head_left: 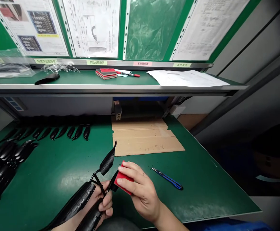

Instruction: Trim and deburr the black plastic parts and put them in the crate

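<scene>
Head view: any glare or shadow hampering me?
Head view: pale glare patches whiten the glossy green tabletop, left of centre and near its front right; head view: deep shadow darkens the picture's right side; head view: bare right hand and red rectangular pad look reasonably clear.

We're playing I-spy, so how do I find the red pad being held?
Start at the green table, then go to the right hand at bottom centre. It grips the red pad, unlike the red-and-grey pads stacked on the shelf.

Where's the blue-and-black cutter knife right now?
In the head view, the blue-and-black cutter knife lies on the green tabletop, right of the right hand, nearer the wearer than the brown cardboard sheet.
</scene>
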Motion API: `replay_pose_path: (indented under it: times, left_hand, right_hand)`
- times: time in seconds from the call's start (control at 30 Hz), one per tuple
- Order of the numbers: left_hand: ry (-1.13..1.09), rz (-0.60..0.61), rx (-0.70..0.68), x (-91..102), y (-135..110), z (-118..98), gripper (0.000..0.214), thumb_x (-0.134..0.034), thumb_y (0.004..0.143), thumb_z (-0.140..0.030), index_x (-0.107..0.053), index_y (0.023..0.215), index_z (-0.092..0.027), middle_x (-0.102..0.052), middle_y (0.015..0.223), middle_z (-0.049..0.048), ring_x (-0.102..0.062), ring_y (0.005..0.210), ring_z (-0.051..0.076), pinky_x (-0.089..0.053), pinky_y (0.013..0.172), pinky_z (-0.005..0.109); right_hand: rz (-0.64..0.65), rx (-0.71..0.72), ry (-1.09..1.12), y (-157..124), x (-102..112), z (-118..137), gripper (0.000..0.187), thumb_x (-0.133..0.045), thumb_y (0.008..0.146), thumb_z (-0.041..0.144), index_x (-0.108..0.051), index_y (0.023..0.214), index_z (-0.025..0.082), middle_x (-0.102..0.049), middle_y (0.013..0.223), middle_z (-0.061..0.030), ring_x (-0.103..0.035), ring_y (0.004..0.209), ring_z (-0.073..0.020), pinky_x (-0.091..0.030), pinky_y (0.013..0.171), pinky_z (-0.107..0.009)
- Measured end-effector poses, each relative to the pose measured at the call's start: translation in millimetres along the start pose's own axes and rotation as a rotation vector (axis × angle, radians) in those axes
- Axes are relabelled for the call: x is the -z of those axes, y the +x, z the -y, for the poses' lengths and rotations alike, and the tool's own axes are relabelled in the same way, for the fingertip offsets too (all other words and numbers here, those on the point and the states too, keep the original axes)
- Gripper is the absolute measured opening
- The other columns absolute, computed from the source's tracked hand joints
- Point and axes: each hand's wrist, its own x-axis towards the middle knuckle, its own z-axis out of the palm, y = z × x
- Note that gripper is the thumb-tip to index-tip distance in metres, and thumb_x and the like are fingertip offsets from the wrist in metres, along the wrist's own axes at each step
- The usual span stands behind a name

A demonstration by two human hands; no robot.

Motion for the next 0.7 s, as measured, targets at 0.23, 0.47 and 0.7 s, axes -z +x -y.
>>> replay_pose_path:
  times: [0.23, 0.47, 0.7]
  left_hand:
    - [-0.123, 0.043, 0.075, -6.2, 1, 6, 0.057, -0.04, 0.094, -0.046, -0.05, 0.049, -0.013, -0.028, 0.04, -0.0052, -0.02, 0.041, 0.007, -0.034, 0.055, 0.021]
    - [-0.146, 0.023, 0.123, -6.3, 1, 14, 0.062, -0.029, 0.097, -0.045, -0.051, 0.049, -0.013, -0.027, 0.039, -0.0052, -0.018, 0.041, 0.008, -0.034, 0.056, 0.019]
    - [-0.121, -0.046, 0.165, -4.9, 0, 15, 0.061, -0.031, 0.096, -0.045, -0.05, 0.047, -0.013, -0.027, 0.036, -0.0059, -0.019, 0.039, 0.007, -0.034, 0.054, 0.02]
  right_hand:
    - [-0.225, -0.254, 0.4, -8, -21, -3, 0.016, -0.051, 0.096, 0.019, -0.06, 0.108, 0.024, -0.053, 0.11, -0.0083, -0.05, 0.111, -0.0274, -0.044, 0.095, -0.046]
    - [-0.585, -0.683, 0.956, 5, -20, -2, 0.02, -0.06, 0.094, 0.026, -0.041, 0.096, 0.024, -0.053, 0.083, 0.0016, -0.053, 0.072, -0.0131, -0.047, 0.066, -0.021]
    - [-0.411, -0.482, 0.438, -9, -13, 1, 0.031, -0.05, 0.097, 0.019, -0.046, 0.127, 0.025, -0.053, 0.104, -0.0069, -0.056, 0.092, -0.0202, -0.05, 0.076, -0.031]
